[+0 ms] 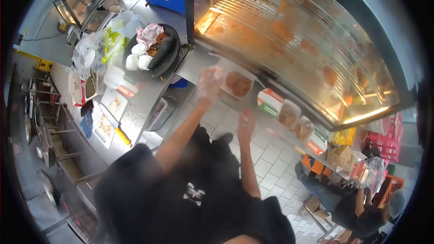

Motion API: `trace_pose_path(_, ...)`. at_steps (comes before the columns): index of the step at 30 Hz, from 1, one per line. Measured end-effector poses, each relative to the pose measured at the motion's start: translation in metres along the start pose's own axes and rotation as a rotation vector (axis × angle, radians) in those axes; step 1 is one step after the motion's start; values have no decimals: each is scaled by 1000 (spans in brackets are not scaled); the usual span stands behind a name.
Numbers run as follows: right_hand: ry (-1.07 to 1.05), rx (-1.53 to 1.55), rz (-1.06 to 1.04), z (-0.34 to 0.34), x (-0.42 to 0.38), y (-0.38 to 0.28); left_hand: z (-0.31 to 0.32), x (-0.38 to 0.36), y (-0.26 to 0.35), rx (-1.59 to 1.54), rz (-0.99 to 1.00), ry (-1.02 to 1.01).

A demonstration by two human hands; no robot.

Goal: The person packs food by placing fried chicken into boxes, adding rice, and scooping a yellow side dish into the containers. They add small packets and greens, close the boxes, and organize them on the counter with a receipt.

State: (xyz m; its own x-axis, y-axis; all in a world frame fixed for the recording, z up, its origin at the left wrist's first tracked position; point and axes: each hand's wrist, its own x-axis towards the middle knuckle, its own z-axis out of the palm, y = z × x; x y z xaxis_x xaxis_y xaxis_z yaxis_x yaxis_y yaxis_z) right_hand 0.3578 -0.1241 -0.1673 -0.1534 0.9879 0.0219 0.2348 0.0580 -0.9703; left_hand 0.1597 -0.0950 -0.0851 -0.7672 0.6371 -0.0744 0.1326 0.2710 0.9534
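Observation:
My left hand (pixel 209 84), in a clear plastic glove, is raised over the counter edge, its fingers smeared by motion. Just right of it stands an open takeaway box (pixel 224 90) with brown fried food (pixel 238 84) inside. My right hand (pixel 245 126) is lower and to the right, below that box, its fingers blurred; I cannot tell whether it holds anything. Closest on its right is a red, white and green carton (pixel 270 102), followed by more open boxes (pixel 288 113) of brown food along the counter.
A heated glass display case (pixel 289 36) rises behind the boxes. On the left counter are a yellow-handled knife (pixel 121 134) on a white cutting board (pixel 107 141) and a black bowl (pixel 172 64) holding white rounded bundles. A person (pixel 357 212) works at the lower right, near bags and cartons.

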Motion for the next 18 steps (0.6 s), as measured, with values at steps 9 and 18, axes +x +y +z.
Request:
trace_pose_path(9,17,-233,-165,29,69,28,65,66,-57,498,-15,-61)
trace_pose_path(18,-1,-219,-323,22,77,33,58,88,-54,682,74,-296)
